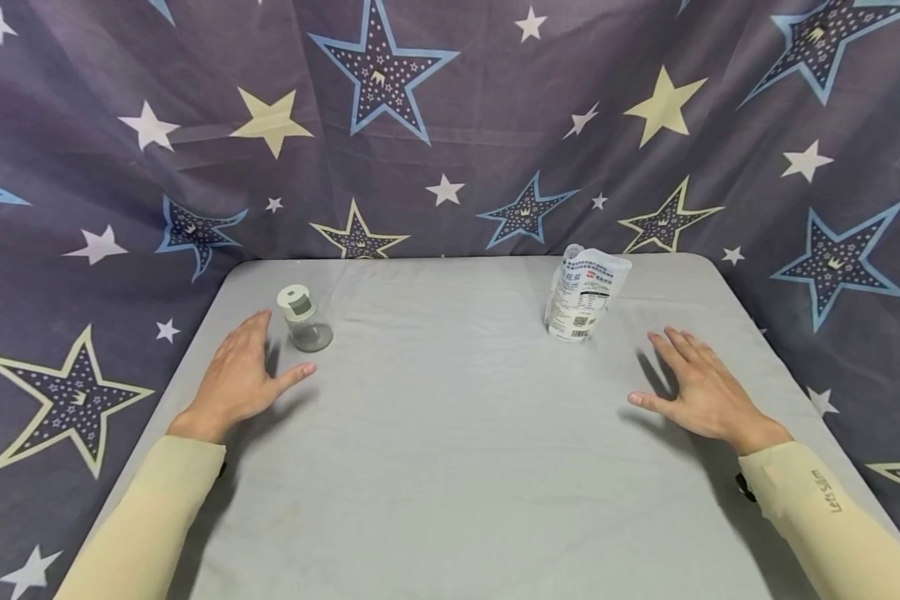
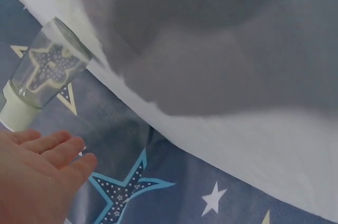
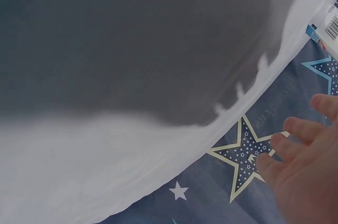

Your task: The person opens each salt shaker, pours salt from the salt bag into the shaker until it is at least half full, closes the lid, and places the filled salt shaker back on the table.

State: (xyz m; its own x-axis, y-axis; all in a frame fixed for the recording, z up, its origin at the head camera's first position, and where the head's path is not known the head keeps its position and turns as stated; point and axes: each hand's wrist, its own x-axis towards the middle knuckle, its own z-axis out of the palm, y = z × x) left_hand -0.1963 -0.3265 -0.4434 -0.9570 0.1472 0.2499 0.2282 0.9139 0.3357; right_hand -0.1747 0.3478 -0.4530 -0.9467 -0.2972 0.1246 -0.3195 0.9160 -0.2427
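A clear jar [image 1: 311, 333] with a white lid [image 1: 295, 300] stands on the left side of the table. Just left of it hovers my left hand [image 1: 236, 379], fingers extended and thumb spread, holding nothing. The same jar [image 2: 53, 63] shows whole in the left wrist view, with the fingers of my left hand [image 2: 39, 171] near its lid. On the right stands a white printed pouch [image 1: 583, 296], its top folded over. My right hand [image 1: 701, 387] is apart from the pouch, to its right and nearer, fingers spread. A corner of the pouch [image 3: 331, 26] enters the right wrist view.
A table [image 1: 450, 433] covered in grey cloth lies under both hands. Behind it and at both sides hangs a dark curtain [image 1: 480, 108] patterned with stars. The jar and pouch stand far apart, toward the table's back edge.
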